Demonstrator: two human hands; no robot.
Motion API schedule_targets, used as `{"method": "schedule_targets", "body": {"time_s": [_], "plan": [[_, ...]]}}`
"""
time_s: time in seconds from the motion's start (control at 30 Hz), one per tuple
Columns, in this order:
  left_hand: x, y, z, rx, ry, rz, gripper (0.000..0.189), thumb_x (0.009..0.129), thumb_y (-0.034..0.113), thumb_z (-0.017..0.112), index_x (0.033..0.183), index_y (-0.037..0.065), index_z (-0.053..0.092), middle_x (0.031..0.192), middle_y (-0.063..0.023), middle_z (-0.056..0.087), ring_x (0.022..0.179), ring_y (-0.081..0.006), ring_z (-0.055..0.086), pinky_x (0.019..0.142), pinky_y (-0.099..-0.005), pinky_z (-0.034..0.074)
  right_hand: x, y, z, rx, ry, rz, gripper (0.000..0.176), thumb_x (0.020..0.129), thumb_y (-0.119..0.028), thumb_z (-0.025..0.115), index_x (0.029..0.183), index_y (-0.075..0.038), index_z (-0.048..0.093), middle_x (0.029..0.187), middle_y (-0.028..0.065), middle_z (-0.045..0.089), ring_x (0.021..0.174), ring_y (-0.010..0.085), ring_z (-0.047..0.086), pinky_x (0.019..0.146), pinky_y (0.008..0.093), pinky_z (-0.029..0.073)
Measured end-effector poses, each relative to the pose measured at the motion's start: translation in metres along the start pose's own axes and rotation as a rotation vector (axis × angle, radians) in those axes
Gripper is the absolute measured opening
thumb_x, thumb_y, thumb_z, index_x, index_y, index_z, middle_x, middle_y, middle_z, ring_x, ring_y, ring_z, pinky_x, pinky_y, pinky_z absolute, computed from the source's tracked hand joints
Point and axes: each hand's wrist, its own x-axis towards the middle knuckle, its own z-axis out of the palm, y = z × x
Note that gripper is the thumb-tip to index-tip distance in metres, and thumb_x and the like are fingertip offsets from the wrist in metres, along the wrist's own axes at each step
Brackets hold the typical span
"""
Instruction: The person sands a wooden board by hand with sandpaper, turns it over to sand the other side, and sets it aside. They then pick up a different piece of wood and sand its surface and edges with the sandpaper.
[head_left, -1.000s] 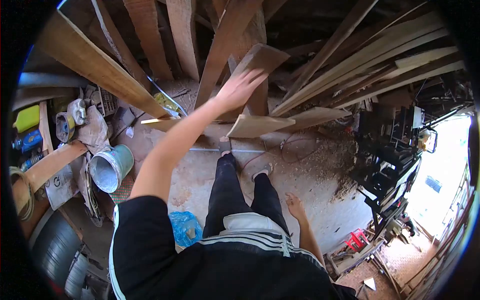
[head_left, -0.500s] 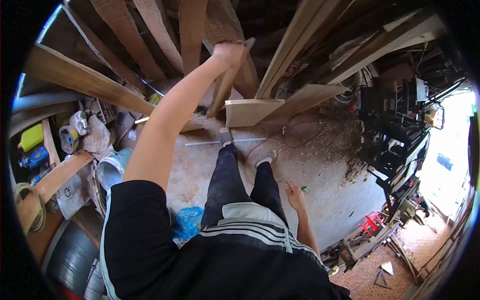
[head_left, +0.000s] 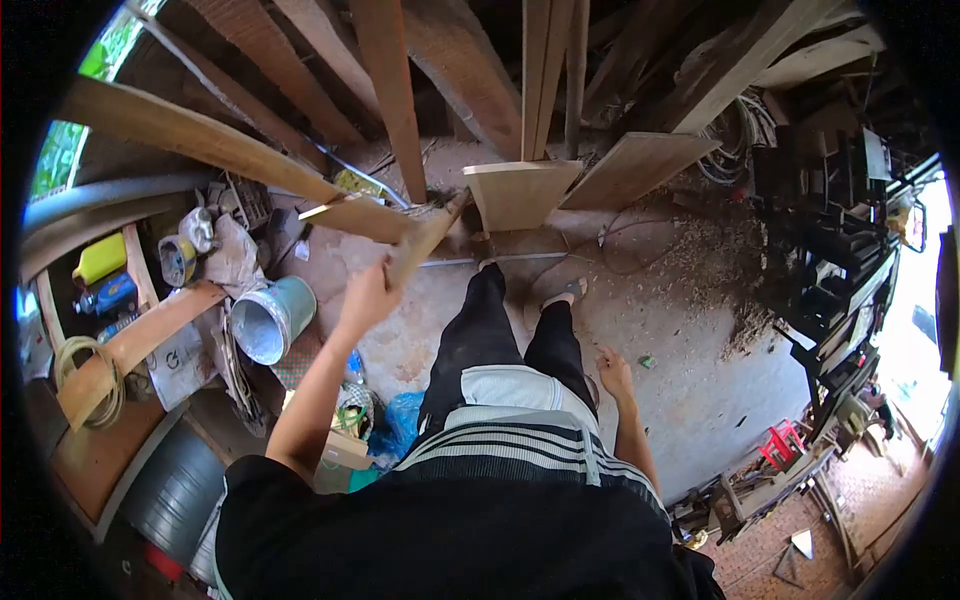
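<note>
In the head view my left hand (head_left: 370, 298) is closed on the end of a short piece of wood (head_left: 422, 245), held at a slant in front of my left leg. The wood's far end points up and right, towards a pale board (head_left: 520, 195) leaning at the wall. My right hand (head_left: 615, 374) hangs beside my right leg, over the concrete floor, with loose fingers partly apart and nothing in them.
Long planks (head_left: 390, 100) lean along the wall ahead. A bucket (head_left: 272, 320), a yellow bottle (head_left: 100, 260) and a blue plastic bag (head_left: 400, 425) are at left. Wood shavings (head_left: 690, 265) cover floor at right, near dark racks and a red stool (head_left: 780, 443).
My left hand has come down from high among the leaning planks, bringing the piece of wood lower and nearer my body. My right hand stays low at my side. The view has shifted.
</note>
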Motion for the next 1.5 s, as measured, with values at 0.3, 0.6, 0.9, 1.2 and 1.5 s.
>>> {"method": "schedule_targets", "body": {"time_s": [0.3, 0.6, 0.9, 1.2, 1.5], "plan": [[-0.101, -0.02, 0.142, 0.076, -0.239, 0.207, 0.076, 0.072, -0.002, 0.056, 0.142, -0.011, 0.026, 0.127, -0.0347, 0.049, 0.104, -0.0466, 0.059, 0.089, -0.0495, 0.05, 0.02, -0.009, -0.025, -0.063, 0.003, 0.018, 0.034, 0.093, -0.025, 0.052, 0.123, -0.013, 0.061, 0.09, 0.0192, 0.069, 0.089, 0.0365, 0.067, 0.078, 0.0432, 0.051], [-0.078, 0.012, 0.093, 0.106, -0.399, 0.098, 0.075, 0.074, 0.007, 0.06, 0.141, -0.009, 0.03, 0.129, -0.0325, 0.049, 0.099, -0.0448, 0.062, 0.084, -0.0483, 0.053, 0.005, -0.05, -0.018, -0.025, 0.07, -0.056, 0.035, 0.093, -0.03, 0.053, 0.123, -0.012, 0.06, 0.097, 0.0195, 0.069, 0.091, 0.0369, 0.067, 0.08, 0.0437, 0.05], [-0.04, -0.014, 0.07, -0.311, -0.13, -0.094, 0.045, 0.074, 0.021, 0.063, 0.109, -0.006, 0.06, 0.075, -0.0249, 0.067, 0.075, -0.0393, 0.068, 0.07, -0.0449, 0.053, -0.022, -0.039, 0.012, -0.022, 0.01, 0.023, 0.034, 0.092, -0.027, 0.053, 0.122, -0.012, 0.061, 0.107, 0.0225, 0.066, 0.099, 0.0416, 0.063, 0.085, 0.0458, 0.05], [-0.074, -0.024, 0.02, -0.35, -0.145, -0.284, 0.031, 0.075, 0.019, 0.062, 0.087, -0.01, 0.064, 0.069, -0.0197, 0.065, 0.065, -0.0244, 0.066, 0.062, -0.0371, 0.05, -0.028, -0.019, 0.017, 0.022, -0.01, -0.012, 0.035, 0.091, -0.024, 0.053, 0.121, -0.011, 0.061, 0.104, 0.0233, 0.066, 0.097, 0.0413, 0.064, 0.083, 0.0465, 0.05], [-0.187, 0.083, 0.01, 0.234, -0.165, -0.009, 0.036, 0.076, 0.021, 0.064, 0.103, -0.003, 0.064, 0.087, -0.0311, 0.064, 0.086, -0.0462, 0.063, 0.078, -0.0505, 0.05, -0.032, 0.042, 0.07, 0.201, 0.198, -0.167, 0.031, 0.089, -0.024, 0.053, 0.115, -0.012, 0.064, 0.095, 0.0236, 0.066, 0.093, 0.0428, 0.063, 0.081, 0.0492, 0.05]]}}
